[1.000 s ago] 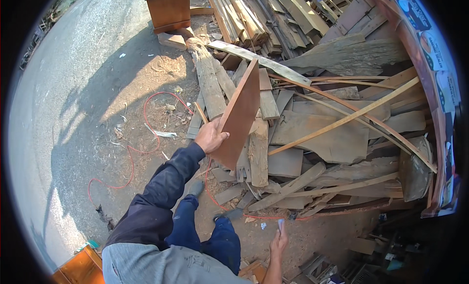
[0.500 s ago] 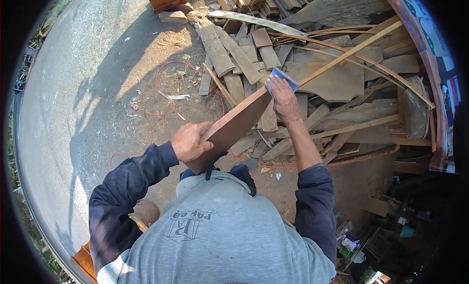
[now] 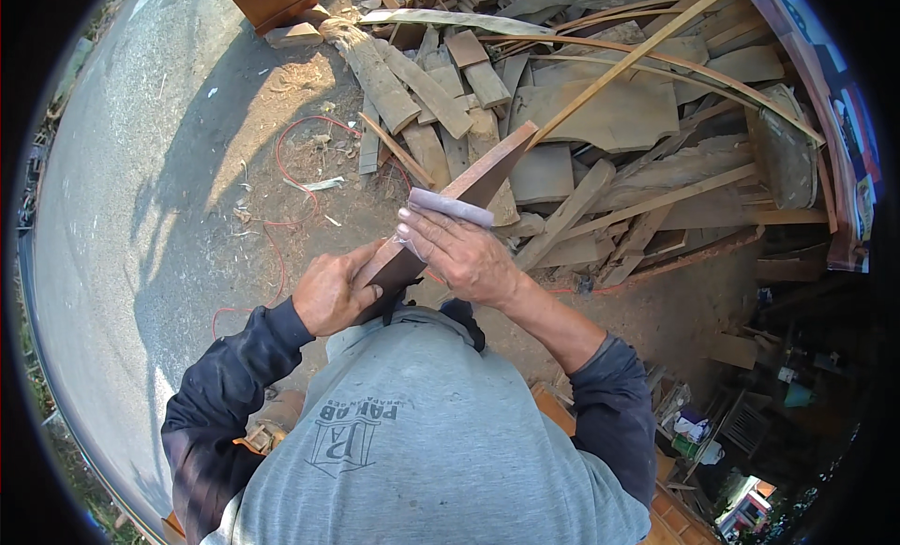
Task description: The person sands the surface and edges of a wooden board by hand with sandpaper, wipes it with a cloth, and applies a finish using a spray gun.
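Here we are, with the wood pile point(image 3: 600, 119) sprawling beyond and to the right of our board point(image 3: 497, 165), and a brown box point(image 3: 272, 3) well apart from it, farther out and to its left. The board itself is tilted in front of our chest, narrow edge up, far end pointing out and right. Our left hand point(image 3: 333, 287) clamps its near end, thumb on the broad face; the other fingertips are hidden, so we can't tell how they sit. Our right hand point(image 3: 469, 259) has its fingers bent over a pad point(image 3: 450, 208), pressing it across the board's upper edge, around mid-length; its thumb we can't make out. To do this well, we'd say: keep the pad flat so the corners don't round over, press evenly, take long strokes along the grain, ease off at the ends, and brace that near end firmly against wobble.
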Tool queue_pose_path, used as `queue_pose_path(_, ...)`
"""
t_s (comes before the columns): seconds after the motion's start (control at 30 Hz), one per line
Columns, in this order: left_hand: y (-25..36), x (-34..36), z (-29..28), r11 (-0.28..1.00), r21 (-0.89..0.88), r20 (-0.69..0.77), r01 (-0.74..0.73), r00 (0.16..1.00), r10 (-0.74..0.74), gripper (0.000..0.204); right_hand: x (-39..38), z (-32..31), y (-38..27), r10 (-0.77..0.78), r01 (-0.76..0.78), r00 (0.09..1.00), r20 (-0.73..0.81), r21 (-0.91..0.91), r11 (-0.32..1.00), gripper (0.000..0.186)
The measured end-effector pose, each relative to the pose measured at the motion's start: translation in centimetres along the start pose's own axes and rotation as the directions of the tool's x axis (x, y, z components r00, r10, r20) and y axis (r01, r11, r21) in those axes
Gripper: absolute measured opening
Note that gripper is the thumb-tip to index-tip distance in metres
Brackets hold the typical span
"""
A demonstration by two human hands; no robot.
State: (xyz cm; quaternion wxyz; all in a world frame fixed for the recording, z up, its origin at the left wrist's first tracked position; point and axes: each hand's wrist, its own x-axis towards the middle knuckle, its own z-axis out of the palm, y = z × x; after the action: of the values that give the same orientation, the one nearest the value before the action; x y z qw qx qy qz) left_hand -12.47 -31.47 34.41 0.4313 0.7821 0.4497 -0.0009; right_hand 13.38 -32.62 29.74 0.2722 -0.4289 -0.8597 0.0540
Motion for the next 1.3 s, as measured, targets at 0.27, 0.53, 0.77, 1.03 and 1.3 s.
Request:
queue_pose_path(0.27,-0.6,-1.7,-1.0,0.999,0.049,0.013,-0.019,1.0,0.019,0.069,2.0,1.1,-3.0,-0.064,0.064,0.998,0.008,-0.012,0.998,0.034)
queue_pose_path(0.53,-3.3,-5.5,-1.8,0.988,-0.019,-0.004,-0.153,0.988,0.153,0.073,-2.9,-9.5,17.7,0.627,-0.597,0.776,-0.072,-0.405,0.692,0.04)
queue_pose_path(0.77,-3.2,-5.6,-1.3,0.98,-0.035,-0.087,-0.198,0.977,0.194,0.072,-0.8,-0.9,9.7,0.838,-0.006,0.514,-0.185,0.976,0.219,0.044)
queue_pose_path(1.03,-4.3,-6.5,-2.1,0.975,-0.119,-0.088,-0.185,0.981,0.175,0.072,3.2,1.3,7.6,0.65,-0.193,0.691,-0.316,0.786,0.587,0.045)
queue_pose_path(1.3,-2.1,-6.9,-5.3,0.959,0.062,-0.218,-0.276,0.934,0.283,0.067,8.7,-3.0,10.0,0.739,0.009,0.591,-0.324,0.919,0.395,0.035)
